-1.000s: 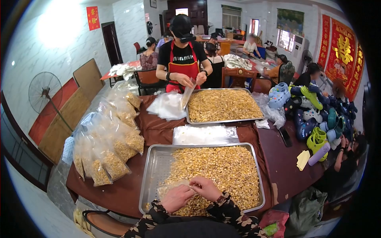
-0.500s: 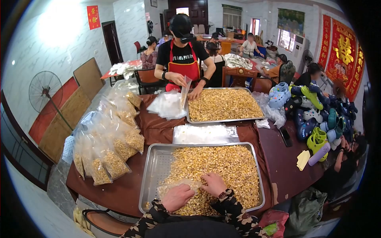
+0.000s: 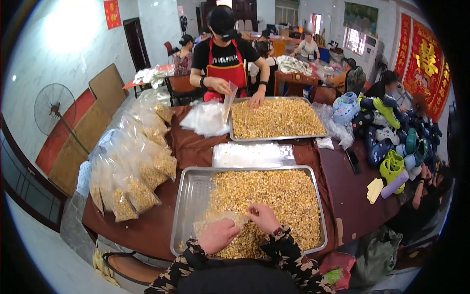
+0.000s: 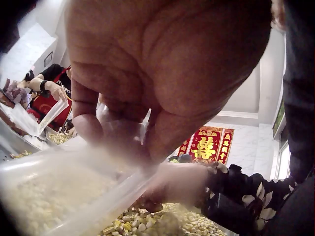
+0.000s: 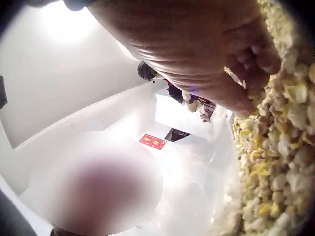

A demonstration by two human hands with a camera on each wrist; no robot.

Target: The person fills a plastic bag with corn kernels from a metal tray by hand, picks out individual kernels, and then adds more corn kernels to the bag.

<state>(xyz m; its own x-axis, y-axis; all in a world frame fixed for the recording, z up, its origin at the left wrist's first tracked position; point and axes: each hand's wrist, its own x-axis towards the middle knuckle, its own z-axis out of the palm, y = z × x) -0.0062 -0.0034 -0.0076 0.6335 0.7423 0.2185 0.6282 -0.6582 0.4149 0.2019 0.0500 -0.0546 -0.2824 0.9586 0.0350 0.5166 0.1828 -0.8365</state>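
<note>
Apparently mid-filling: within the wide silver metal tray (image 3: pixel 196 193), a clear, flexible plastic bag (image 3: pixel 223 214) is pinched by the left hand (image 3: pixel 219 236). The right hand (image 3: pixel 265 219) curls beside yellow-and-cream kernels (image 3: pixel 289 196), grip unclear; adding more calls for a parted bag mouth.

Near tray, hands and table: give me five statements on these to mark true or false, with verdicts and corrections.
1. The left hand holds a clear bag. True.
2. The near tray is bare at its right end. False: its bare patch is at the left; kernels cover the right of the near tray.
3. The phone lies in the far tray. False: the phone is on the table, right of the far tray.
4. Filled bags sit left of the near tray. True.
5. The fan in the left of the head view lies flat on the table. False: it stands upright beyond the table.
</note>
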